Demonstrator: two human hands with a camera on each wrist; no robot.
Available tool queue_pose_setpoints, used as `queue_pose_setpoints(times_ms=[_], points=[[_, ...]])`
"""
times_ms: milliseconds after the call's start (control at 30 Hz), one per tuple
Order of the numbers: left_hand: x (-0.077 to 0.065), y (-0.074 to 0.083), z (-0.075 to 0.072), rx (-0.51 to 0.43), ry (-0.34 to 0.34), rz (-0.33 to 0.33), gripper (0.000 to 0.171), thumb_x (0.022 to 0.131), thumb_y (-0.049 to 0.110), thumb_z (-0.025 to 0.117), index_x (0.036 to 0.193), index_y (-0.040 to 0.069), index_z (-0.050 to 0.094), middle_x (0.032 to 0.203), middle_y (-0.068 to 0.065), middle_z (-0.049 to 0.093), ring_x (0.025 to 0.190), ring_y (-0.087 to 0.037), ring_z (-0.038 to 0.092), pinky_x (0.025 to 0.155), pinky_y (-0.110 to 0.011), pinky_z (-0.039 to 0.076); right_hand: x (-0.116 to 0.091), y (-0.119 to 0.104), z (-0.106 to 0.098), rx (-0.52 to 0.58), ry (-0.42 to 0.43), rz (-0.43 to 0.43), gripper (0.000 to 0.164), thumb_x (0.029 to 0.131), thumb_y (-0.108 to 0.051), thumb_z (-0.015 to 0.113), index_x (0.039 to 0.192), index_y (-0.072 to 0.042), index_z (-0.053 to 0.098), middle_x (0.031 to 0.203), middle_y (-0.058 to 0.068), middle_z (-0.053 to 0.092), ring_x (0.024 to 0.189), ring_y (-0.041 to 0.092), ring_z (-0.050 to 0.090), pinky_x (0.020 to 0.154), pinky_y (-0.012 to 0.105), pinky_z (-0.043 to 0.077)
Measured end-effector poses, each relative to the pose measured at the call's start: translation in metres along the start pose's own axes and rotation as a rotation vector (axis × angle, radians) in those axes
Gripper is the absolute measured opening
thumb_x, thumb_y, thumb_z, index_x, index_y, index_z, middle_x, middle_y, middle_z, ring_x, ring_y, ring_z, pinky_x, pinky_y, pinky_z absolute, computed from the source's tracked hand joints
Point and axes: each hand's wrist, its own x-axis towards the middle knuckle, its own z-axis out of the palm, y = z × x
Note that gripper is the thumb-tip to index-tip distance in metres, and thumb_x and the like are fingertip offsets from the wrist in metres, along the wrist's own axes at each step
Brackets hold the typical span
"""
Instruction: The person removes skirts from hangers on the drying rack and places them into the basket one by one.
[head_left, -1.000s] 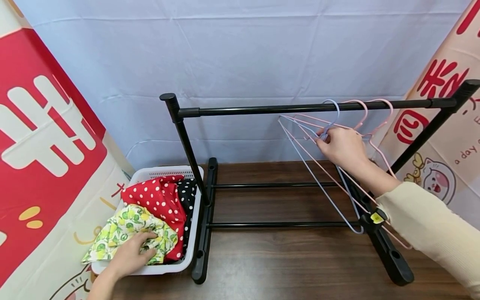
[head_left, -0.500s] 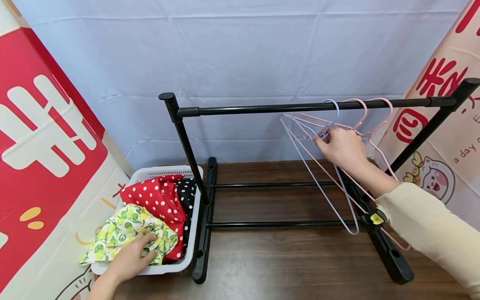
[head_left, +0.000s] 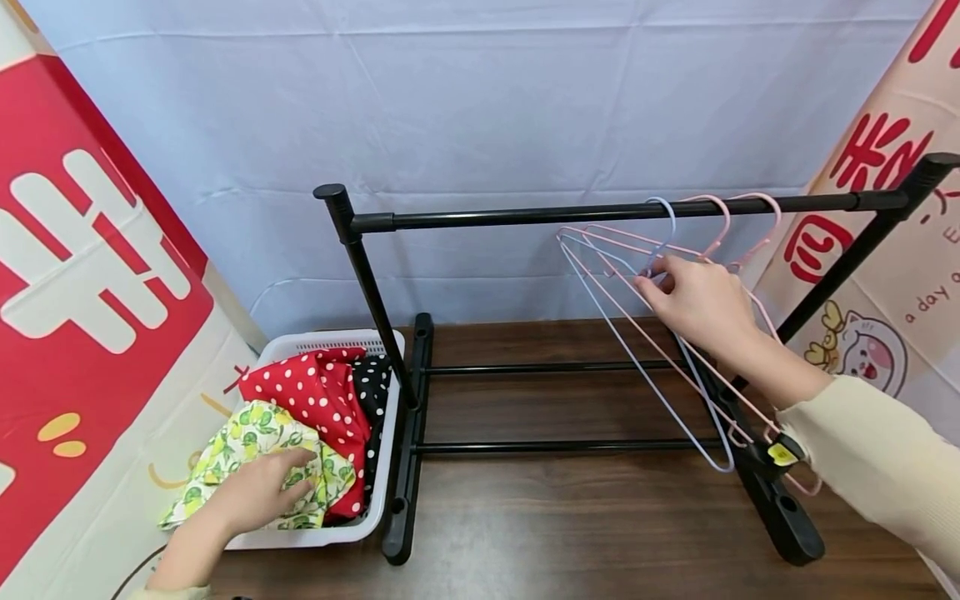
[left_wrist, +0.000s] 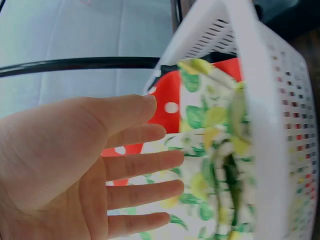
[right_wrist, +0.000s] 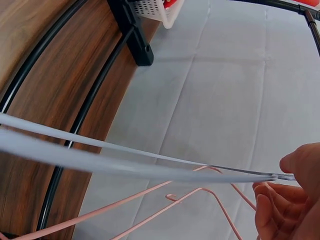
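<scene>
My right hand [head_left: 702, 307] is at the neck of a light blue clothes hanger [head_left: 622, 340], which hangs by its hook from the black rail. In the right wrist view the hanger's neck lies between the thumb and curled fingers of that hand [right_wrist: 295, 192]. Behind it hang two pink hangers [head_left: 765, 237]. At the left, my left hand [head_left: 258, 492] is over a lemon-print cloth [head_left: 251, 433] in a white basket [head_left: 382, 500]. Its fingers are straight and spread in the left wrist view, with the palm [left_wrist: 65, 170] facing the camera and nothing held.
A black clothes rack [head_left: 525, 217] stands on the dark wood surface [head_left: 525, 517], its left foot beside the basket. Red polka-dot cloth [head_left: 318, 383] and black dotted cloth [head_left: 373, 387] lie in the basket too. Printed curtains flank both sides; a pale blue sheet [head_left: 480, 108] hangs behind.
My left hand has risen a little from the lemon-print cloth. My right hand has shifted slightly right, and the blue hanger's lower end has swung right.
</scene>
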Motion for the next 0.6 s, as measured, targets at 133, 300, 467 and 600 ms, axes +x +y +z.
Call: queue_pose_setpoints(times_ms=[133,300,467,600], points=[[0.006,0.006,-0.015,0.036,0.038,0.053,0.039,0.081,0.025,0.069,0.113,0.005,0.062,0.109,-0.009,0.064,0.105,-0.030,0.059,0.085,-0.049,0.049,-0.005,0.000,-0.003,0.000,0.002,-0.018,0.023,0.087,-0.030,0.059,0.089,-0.009,0.067,0.073,0.010,0.069,0.061,0.030,0.061,0.045,0.041,0.040],[0.015,0.016,-0.030,0.096,0.111,0.141,0.037,0.081,0.024,0.069,0.112,0.005,0.062,0.107,-0.009,0.065,0.098,-0.027,0.062,0.080,-0.046,0.051,-0.011,0.002,-0.007,-0.023,-0.001,-0.040,0.020,0.087,-0.028,0.059,0.089,-0.011,0.068,0.070,0.007,0.068,0.055,0.024,0.058,0.040,0.036,0.037],[0.022,0.027,-0.047,0.158,0.204,0.215,0.037,0.078,0.025,0.071,0.109,0.006,0.063,0.105,-0.011,0.065,0.093,-0.027,0.064,0.076,-0.045,0.053,-0.018,0.007,-0.014,-0.056,0.003,-0.090,0.016,0.086,-0.024,0.061,0.090,-0.011,0.069,0.073,0.005,0.067,0.054,0.022,0.057,0.039,0.034,0.036],[0.028,0.034,-0.060,0.199,0.279,0.284,0.035,0.077,0.024,0.073,0.107,0.008,0.064,0.103,-0.009,0.065,0.089,-0.025,0.064,0.074,-0.043,0.053,-0.024,0.011,-0.019,-0.081,0.012,-0.114,0.014,0.084,-0.022,0.064,0.091,-0.011,0.069,0.076,0.005,0.065,0.055,0.020,0.055,0.040,0.032,0.036]])
